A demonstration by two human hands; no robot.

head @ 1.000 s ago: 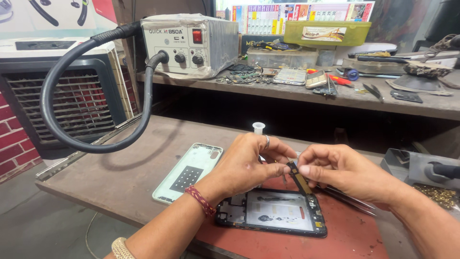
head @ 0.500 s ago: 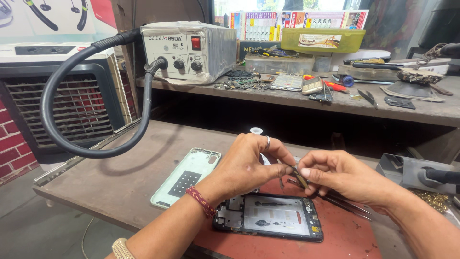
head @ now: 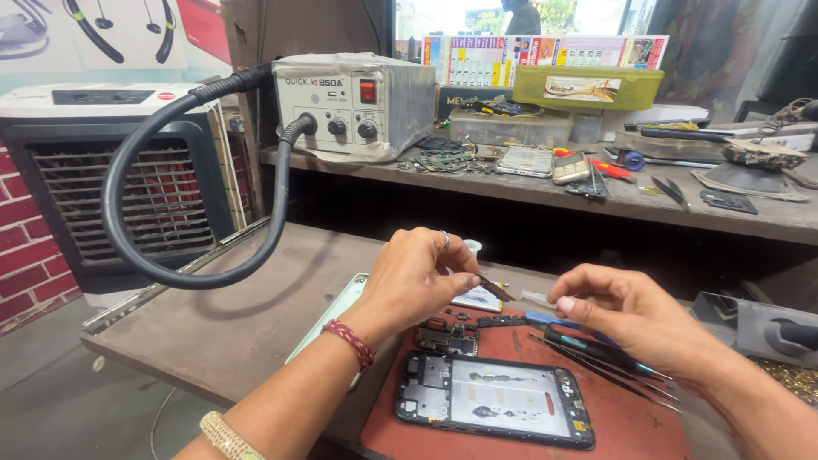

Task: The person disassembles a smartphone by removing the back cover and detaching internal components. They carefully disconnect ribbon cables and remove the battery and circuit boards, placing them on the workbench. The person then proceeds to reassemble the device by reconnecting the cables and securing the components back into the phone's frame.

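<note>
Cluttered repair bench, brown worktop (head: pixel 213 332) with a red mat (head: pixel 635 426) under both hands.

Left hand (head: pixel 417 277) curled, thumb and forefinger pinched on a small dark strip part (head: pixel 496 290) held just above the mat; ring on one finger, red thread band at the wrist. Right hand (head: pixel 630 311) loosely closed around several thin tools (head: pixel 596 353), their tips fanning out to the right; whether a small pale piece sits at its fingertips cannot be told. Below and between the hands, an opened phone frame (head: pixel 494 399) flat on the mat, with loose small circuit parts (head: pixel 447 336) just above it. Under the left wrist, a pale green phone back (head: pixel 328 319). Further out, a grey rework station (head: pixel 354 102) on the rear shelf with its black hose (head: pixel 128 247) looping down left, beside a white air cooler (head: pixel 102 170).
</note>
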